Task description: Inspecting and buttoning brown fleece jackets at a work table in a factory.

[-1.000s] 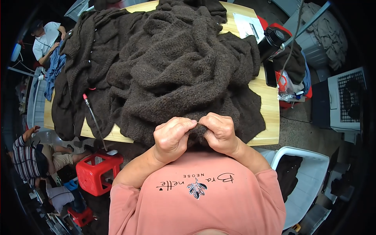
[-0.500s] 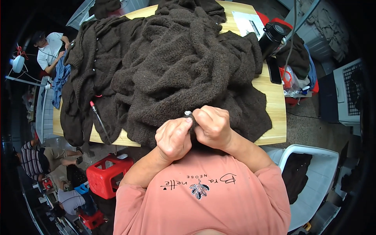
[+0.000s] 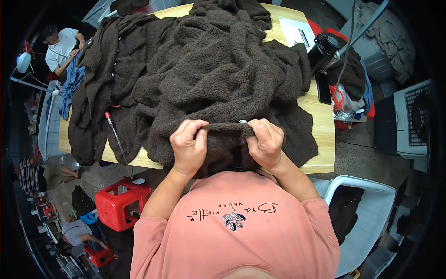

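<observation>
Both hands, left (image 3: 188, 144) and right (image 3: 265, 142), pinching the brown sweater's edge (image 3: 223, 128) taut, probably mid-inspection, next shifting grip along.

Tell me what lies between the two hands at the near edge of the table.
In the head view, a taut stretch of dark brown fuzzy garment edge spans from left hand to right hand, with a small silvery piece beside the right fingers.

We hold both forearms up from the lower edge, elbows out, wrists bent inward. Our left hand (image 3: 189, 145) is curled into a loose fist, fingers (image 3: 197, 125) pinched closed against the thumb. Our right hand (image 3: 265, 142) mirrors it just beside, knuckles up, fingers folded down in a tight pinch.
</observation>
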